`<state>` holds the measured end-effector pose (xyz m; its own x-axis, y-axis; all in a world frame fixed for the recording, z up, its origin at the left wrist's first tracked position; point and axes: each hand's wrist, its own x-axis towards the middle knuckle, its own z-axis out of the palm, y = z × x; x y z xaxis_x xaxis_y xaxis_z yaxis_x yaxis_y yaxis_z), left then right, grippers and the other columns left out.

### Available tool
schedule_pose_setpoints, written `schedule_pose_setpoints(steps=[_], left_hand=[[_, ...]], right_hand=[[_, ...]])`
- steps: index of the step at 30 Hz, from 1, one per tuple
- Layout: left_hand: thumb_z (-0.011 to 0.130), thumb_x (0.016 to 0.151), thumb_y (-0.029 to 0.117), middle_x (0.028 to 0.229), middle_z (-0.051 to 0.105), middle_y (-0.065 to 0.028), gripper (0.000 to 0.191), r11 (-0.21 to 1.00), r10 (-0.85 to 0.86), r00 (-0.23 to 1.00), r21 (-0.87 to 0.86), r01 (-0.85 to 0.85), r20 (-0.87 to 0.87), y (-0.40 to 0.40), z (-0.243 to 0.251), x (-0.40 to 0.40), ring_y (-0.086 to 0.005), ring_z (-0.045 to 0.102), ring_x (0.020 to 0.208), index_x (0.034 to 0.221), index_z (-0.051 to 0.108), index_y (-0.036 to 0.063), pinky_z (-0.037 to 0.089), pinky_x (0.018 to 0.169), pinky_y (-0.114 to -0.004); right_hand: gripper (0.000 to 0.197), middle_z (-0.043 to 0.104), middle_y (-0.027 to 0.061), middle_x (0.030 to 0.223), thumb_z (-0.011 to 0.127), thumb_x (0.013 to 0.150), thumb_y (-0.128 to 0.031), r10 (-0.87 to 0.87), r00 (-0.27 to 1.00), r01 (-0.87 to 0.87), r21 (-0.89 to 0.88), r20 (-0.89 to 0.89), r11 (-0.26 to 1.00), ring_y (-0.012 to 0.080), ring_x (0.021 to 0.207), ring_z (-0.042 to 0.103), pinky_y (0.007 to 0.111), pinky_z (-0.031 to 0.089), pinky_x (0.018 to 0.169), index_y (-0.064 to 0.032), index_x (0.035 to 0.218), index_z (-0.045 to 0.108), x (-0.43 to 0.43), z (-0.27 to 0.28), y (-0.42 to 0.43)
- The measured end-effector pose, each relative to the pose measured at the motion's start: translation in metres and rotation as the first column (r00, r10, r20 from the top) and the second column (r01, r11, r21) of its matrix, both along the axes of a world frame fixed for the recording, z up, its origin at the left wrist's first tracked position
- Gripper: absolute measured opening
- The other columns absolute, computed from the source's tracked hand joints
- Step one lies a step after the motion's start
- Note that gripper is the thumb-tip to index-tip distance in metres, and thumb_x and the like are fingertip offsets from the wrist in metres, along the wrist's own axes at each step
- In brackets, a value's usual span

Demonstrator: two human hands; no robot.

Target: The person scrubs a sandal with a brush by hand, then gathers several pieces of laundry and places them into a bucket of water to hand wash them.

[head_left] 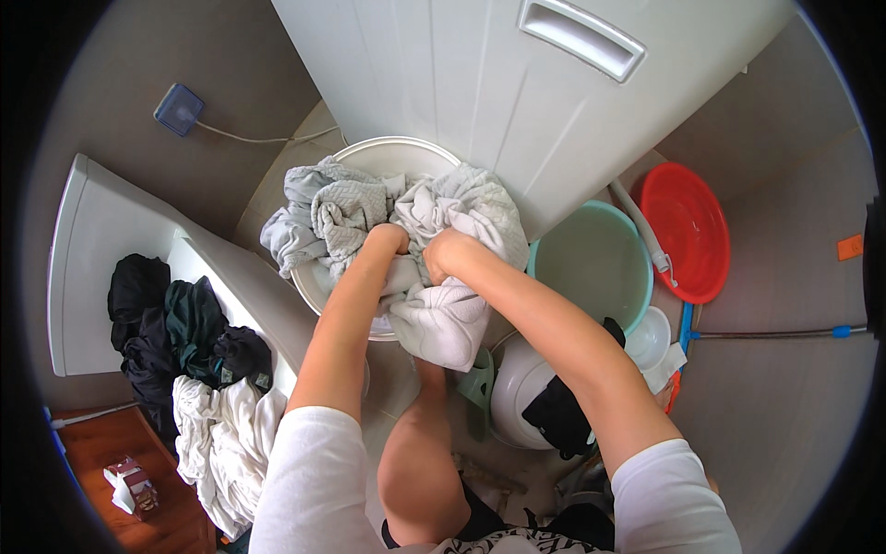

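A round white basin [398, 147] is heaped with wet-looking pale laundry, some draped over its rim. Grey quilted fabric [349, 208] lies on the left and off-white fabric [477, 204] on the right. My left hand [389, 239] is down among the cloth near the middle, its fingers mostly hidden in the folds. Close beside it, my right hand [443, 256] has curled fingers closed on the off-white cloth, just above a bunched end [443, 318] that hangs over the basin's near edge.
A large white appliance [484, 90] stands behind the basin. To the right are a green tub of cloudy water [592, 270], a grey hose [637, 221], a red basin [685, 232] and a white basin [519, 395] with black cloth. Dark clothes [194, 325] and white clothes [225, 443] lie left, near a wooden surface [90, 457].
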<state>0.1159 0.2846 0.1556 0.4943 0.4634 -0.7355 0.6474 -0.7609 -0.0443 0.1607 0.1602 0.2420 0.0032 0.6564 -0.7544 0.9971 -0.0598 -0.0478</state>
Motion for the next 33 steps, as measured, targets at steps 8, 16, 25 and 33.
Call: schedule_pose_setpoints(steps=[8,16,25,33], left_hand=[[0.056,0.066,0.012,0.099,0.061,-0.017,0.027,1.0,0.005,1.0,0.003,-0.005,0.008,0.01,-0.022,-0.002,-0.0286,0.059,0.092,0.091,0.066,0.0059,0.046,0.079,-0.038],[0.059,0.066,0.014,0.098,0.061,-0.0166,0.024,0.966,-0.212,0.934,-0.086,0.245,0.287,0.003,-0.034,0.032,-0.0296,0.059,0.091,0.088,0.066,0.0053,0.046,0.078,-0.038],[0.059,0.067,0.015,0.098,0.061,-0.0167,0.025,0.969,-0.195,0.898,-0.065,0.239,0.394,0.01,-0.065,0.042,-0.0296,0.059,0.092,0.088,0.066,0.005,0.046,0.078,-0.038],[0.059,0.068,0.016,0.098,0.061,-0.0167,0.025,0.969,-0.19,0.886,-0.065,0.239,0.424,0.011,-0.072,0.044,-0.0297,0.059,0.092,0.088,0.066,0.0047,0.046,0.078,-0.038]], right_hand=[[0.033,0.059,0.009,0.108,0.055,0.069,-0.024,0.076,0.997,-0.077,0.05,0.022,0.996,0.0217,0.098,0.057,0.035,0.044,0.08,-0.0085,0.096,0.065,0.0,-0.018,0.013],[0.024,0.059,0.0111,0.108,0.052,0.074,-0.017,0.14,0.987,-0.151,0.153,0.077,0.977,0.0209,0.1,0.055,0.037,0.042,0.08,-0.0072,0.093,0.065,-0.001,-0.05,0.011],[0.031,0.047,0.0179,0.116,0.061,0.073,-0.016,0.132,0.938,0.298,0.941,-0.32,0.163,0.0326,0.115,0.04,0.043,0.033,0.093,-0.0018,0.1,0.057,-0.006,0.031,-0.087],[0.081,0.024,0.0256,0.134,0.07,0.068,-0.032,-0.216,0.71,0.697,0.713,-0.671,0.077,0.0446,0.123,0.024,0.049,0.023,0.1,-0.0045,0.132,0.029,0.003,0.006,-0.138]])
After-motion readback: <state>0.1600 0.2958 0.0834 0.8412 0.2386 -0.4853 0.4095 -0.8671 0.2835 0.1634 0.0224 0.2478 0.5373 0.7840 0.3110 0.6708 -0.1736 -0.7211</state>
